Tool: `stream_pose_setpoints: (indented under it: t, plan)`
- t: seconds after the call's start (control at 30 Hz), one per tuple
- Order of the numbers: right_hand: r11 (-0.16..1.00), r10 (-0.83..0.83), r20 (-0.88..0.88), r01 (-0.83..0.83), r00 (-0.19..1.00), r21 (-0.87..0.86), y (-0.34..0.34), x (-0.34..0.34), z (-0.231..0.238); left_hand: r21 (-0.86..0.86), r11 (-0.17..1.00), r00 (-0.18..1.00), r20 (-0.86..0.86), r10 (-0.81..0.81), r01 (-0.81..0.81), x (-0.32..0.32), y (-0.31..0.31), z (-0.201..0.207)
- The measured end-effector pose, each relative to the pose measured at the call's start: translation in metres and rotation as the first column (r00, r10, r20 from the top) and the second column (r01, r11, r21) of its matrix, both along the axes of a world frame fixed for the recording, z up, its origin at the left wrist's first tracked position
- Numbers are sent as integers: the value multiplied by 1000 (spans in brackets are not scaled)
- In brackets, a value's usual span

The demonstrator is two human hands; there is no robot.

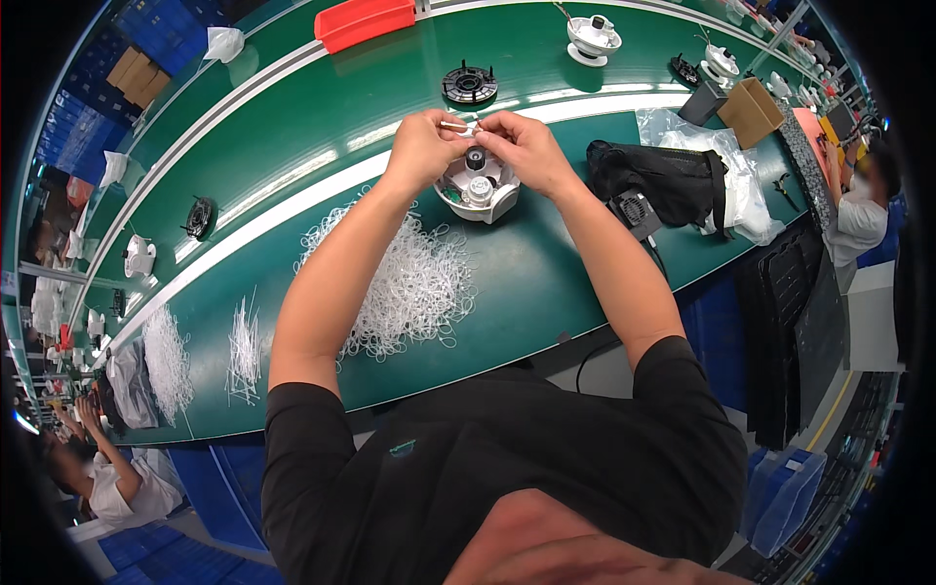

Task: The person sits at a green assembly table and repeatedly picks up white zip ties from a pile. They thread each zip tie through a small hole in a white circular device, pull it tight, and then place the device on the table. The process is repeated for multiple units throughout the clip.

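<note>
Just above a white round housing my two hands meet, fingers closed in a pinch. My left hand grips thin wires from the left, and my right hand pinches them from the right. The fingers partly hide the wire ends and any small connector there. Inside the open housing a black cylindrical part stands upright, with a round white part nearer me. A heap of white looped plastic ties lies left of the housing, under and beside my left forearm.
Beyond my hands, a black round cover rests on the green bench. Farther off stand a red bin and another white unit. A black bag lies right; more ties lie left. Co-workers sit at both sides.
</note>
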State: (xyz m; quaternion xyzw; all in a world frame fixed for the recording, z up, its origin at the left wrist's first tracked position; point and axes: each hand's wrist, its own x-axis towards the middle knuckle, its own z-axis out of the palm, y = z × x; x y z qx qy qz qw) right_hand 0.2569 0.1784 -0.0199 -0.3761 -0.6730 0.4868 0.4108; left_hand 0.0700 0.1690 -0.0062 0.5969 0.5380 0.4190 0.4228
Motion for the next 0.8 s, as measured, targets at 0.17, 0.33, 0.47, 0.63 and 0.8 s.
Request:
stream_pose_setpoints:
  t: [0.17,0.33,0.47,0.63,0.8]
  plan:
    - [995,-84,-51,81,995,-58,0,-5,0,-2,1000,997,-77,-15,15,1,-3,1]
    - [981,-75,-256,25,964,-193,7,5,3,-39,998,960,-277,-50,40,21,-5,22]
    - [989,-39,-219,6,975,-147,11,15,9,51,996,892,-449,-48,79,25,6,17]
    - [994,-49,-151,34,987,-100,12,24,8,126,982,805,-591,-42,143,34,6,24]
    - [998,-69,-44,68,997,-18,7,35,16,180,964,764,-645,-35,196,45,1,29]
